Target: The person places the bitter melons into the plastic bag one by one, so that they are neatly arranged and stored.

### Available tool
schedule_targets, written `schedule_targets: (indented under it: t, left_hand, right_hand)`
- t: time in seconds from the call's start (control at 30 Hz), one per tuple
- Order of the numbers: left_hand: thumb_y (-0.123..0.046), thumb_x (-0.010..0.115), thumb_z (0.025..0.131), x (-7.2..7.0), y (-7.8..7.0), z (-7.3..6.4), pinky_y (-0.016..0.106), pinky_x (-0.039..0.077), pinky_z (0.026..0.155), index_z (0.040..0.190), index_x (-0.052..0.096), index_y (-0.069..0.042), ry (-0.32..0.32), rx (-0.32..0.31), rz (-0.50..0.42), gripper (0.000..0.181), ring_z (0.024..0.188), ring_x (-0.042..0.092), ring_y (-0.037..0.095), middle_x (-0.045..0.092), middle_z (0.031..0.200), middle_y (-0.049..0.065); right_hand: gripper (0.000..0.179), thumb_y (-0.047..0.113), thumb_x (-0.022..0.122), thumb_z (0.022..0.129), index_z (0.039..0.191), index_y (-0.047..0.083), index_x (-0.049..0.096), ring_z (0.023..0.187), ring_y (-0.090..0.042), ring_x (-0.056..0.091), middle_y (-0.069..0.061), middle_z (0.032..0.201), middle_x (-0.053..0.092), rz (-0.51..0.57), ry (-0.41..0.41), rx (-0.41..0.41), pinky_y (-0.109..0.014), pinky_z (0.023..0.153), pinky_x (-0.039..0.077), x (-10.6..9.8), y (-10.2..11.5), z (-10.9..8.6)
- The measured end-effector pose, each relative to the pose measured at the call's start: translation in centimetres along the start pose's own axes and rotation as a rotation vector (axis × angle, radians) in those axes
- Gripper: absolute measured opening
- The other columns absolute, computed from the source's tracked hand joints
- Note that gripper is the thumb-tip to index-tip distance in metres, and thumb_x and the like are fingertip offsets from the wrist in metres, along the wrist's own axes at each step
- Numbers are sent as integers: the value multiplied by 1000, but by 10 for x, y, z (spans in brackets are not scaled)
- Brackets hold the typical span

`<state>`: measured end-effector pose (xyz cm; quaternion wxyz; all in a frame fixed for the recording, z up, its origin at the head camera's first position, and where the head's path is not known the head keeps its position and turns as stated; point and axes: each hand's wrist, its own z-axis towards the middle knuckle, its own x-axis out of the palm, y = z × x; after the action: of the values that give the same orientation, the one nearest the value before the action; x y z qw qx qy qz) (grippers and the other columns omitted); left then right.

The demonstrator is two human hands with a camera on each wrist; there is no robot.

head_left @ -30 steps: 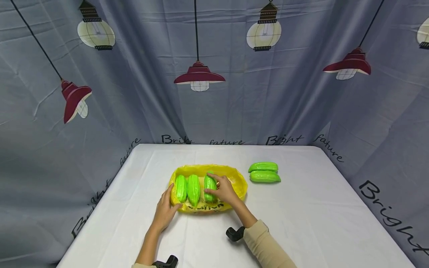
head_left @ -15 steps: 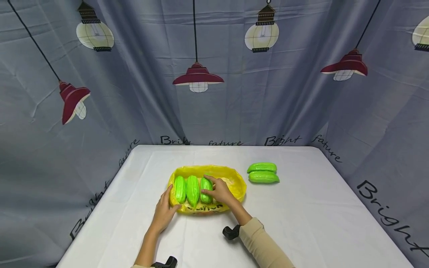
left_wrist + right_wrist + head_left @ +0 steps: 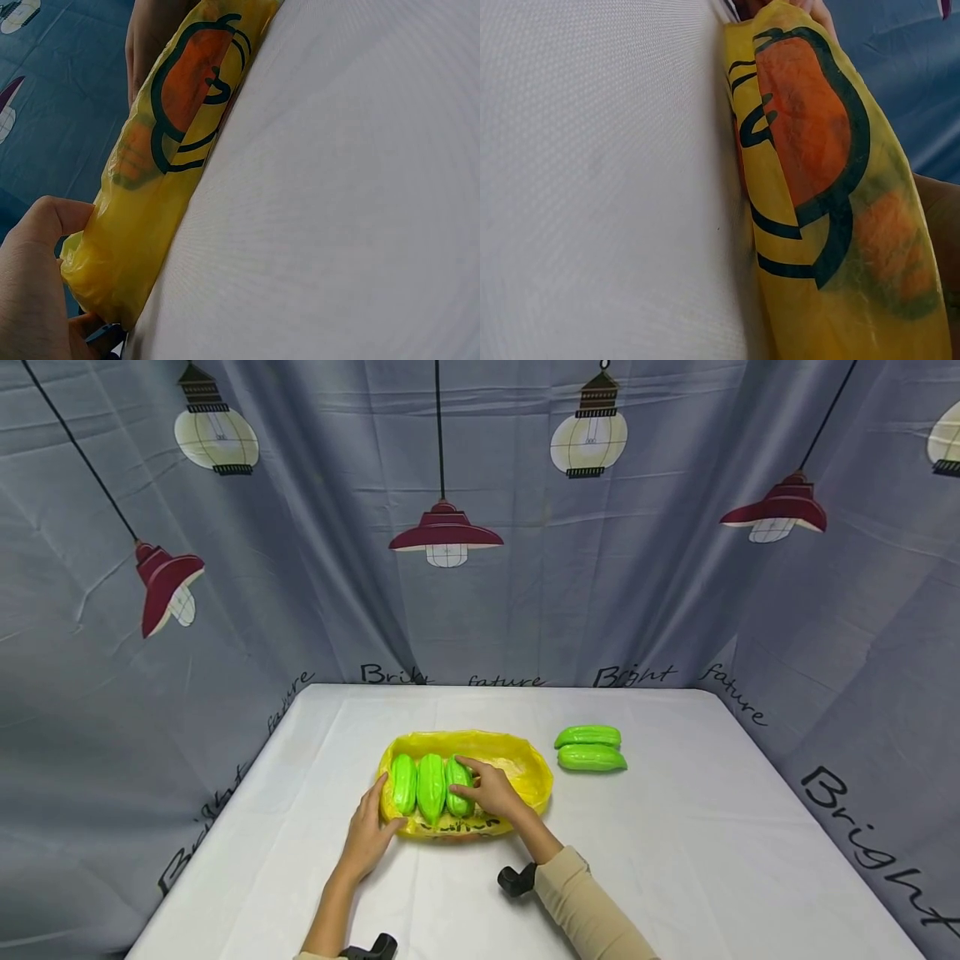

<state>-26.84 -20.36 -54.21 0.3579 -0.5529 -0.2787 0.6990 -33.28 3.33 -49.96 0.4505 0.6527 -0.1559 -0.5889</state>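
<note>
Pinching a green fruit in a yellow tray

The right hand pinches the rightmost of three fruits lying side by side; the left hand grips the tray's left end between thumb and fingers. Curtain lettering reads "Bright" and "fature"; the tray's front bears a dark-outlined orange print. Two more fruits lie together on the white table.

Head view: soft, even light whitens the tablecloth around the yellow container; small highlights gleam on the green vegetables within it; the curtain behind it darkens in its folds. Wrist views: dimmer, the tablecloth beside the container greyed.
</note>
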Motion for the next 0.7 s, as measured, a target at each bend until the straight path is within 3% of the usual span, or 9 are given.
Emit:
schedule_targets:
  t: [0.3, 0.7]
  left_hand:
    - [-22, 64, 83, 0, 0, -1, 63, 21, 100, 148, 18, -20, -4, 8, 2, 80, 129, 26, 44, 26, 145, 20]
    - [-22, 64, 83, -1, -1, -1, 64, 20, 100, 148, 17, -21, 7, -4, 8, 81, 129, 26, 45, 25, 145, 21]
  right_hand:
    - [60, 34, 61, 88, 138, 6, 43, 83, -24, 60, -19, 133, 48, -18, 18, -24, -27, 55, 45, -1, -2, 2]
    - [70, 37, 59, 89, 145, 6, 29, 98, -31, 58, -23, 120, 54, 13, 34, -22, -38, 73, 51, -4, -6, 3]
